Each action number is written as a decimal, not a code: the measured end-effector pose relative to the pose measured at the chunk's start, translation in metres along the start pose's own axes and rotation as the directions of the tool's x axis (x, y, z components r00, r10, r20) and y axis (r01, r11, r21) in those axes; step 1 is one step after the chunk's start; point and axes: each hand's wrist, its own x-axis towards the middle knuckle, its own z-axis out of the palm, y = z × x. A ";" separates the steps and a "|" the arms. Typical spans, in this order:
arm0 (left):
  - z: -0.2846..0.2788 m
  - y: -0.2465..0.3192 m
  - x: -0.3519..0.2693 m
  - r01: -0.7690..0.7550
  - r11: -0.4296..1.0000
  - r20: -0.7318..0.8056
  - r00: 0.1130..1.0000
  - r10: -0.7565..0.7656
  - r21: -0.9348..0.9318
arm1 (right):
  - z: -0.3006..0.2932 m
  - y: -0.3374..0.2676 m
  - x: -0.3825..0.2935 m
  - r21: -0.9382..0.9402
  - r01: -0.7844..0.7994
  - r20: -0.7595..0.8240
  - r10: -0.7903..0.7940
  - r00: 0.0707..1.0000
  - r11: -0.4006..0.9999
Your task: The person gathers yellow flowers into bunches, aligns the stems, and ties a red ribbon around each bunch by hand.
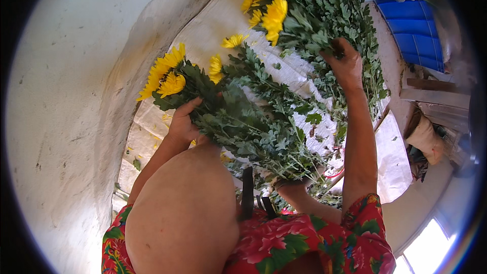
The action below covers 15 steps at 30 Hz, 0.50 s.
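My left hand point(185, 123) is wrapped around a bunch of yellow chrysanthemums point(243, 121), just below the blooms, and its leafy stems slant down to the right. Farther up and right, my right hand point(345, 61) grips a chrysanthemum stem point(304, 32) whose yellow flower points left. The fingertips of that hand are partly hidden among leaves. Behind it lies a large pile of yellow chrysanthemums point(342, 3). Between the two hands, more chrysanthemum stems point(262, 72) rest on a white woven sheet point(304, 69). My bare knee point(186, 205) rises in front, beneath the left forearm.
A stained plaster wall point(76, 83) runs along the left. Loose petals and leaves are scattered on the sheet. At right are a blue quilted item point(412, 32), wooden boards point(433, 95) and a beige sack point(426, 140). A red cord point(335, 175) lies near my foot.
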 end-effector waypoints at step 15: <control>0.002 0.000 0.003 0.008 0.999 -0.030 1.000 -0.007 0.049 | -0.118 -0.143 0.035 0.335 0.041 -0.091 -0.011 0.996 0.941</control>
